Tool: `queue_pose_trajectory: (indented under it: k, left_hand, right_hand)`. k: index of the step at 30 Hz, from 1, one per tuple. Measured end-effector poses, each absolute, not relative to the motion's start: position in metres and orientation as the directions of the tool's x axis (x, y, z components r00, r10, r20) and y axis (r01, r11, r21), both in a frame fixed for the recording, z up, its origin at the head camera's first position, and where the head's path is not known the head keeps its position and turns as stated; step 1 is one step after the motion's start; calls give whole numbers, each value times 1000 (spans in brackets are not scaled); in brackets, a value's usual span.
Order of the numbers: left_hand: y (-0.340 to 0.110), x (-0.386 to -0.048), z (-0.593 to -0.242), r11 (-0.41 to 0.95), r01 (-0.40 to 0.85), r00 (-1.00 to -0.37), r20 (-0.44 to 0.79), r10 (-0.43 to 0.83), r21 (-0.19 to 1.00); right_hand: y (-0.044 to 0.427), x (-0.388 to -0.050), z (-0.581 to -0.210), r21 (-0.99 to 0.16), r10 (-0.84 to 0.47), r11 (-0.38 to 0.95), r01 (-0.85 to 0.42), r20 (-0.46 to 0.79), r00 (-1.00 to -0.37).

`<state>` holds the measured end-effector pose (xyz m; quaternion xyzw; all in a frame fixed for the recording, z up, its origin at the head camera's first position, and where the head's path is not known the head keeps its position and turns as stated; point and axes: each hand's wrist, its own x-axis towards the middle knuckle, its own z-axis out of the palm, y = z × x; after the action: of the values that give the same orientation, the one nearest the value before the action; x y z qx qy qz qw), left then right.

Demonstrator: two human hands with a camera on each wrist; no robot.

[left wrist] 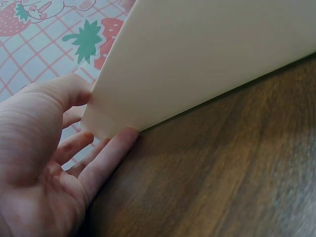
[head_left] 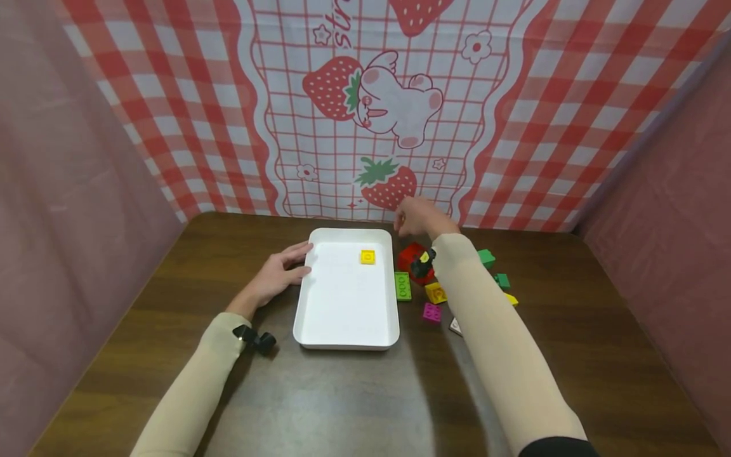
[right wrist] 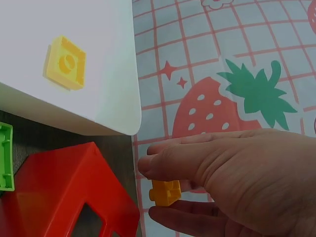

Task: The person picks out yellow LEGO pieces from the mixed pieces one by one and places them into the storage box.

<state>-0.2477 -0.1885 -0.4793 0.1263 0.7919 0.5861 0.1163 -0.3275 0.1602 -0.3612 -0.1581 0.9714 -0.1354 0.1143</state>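
A white tray (head_left: 347, 298) lies on the table with a small yellow building brick (head_left: 368, 257) inside, toward its far right. My left hand (head_left: 278, 274) rests against the tray's left side; the left wrist view shows thumb and fingertips touching the white wall (left wrist: 163, 74). Beyond the tray's far right corner my right hand (head_left: 419, 217) is raised above the table. In the right wrist view its thumb and fingers pinch a small orange-yellow building brick (right wrist: 165, 191), partly hidden by the fingers. Just below that hand stands a red house-shaped block (right wrist: 74, 187) with an opening.
Right of the tray lie a light green brick (head_left: 402, 286), a yellow brick (head_left: 436, 292), a magenta brick (head_left: 432, 312) and green bricks (head_left: 486, 258). The right forearm covers part of this pile. A strawberry-print cloth (head_left: 365, 127) hangs behind the table's far edge.
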Motion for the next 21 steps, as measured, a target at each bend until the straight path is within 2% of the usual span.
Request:
queue_pose_trajectory:
  k: [14,21]
  left_hand:
    - [-188,-248,-478,303,65,-941,-43,336,951]
    - [-188,-247,-478,296,61,-942,-43,332,953]
  right_hand:
    - [153,-325,-367,-299,-347,907,-295,-138,-928]
    - [145,-323,-367,-261,-364,911,-320,-142,-921]
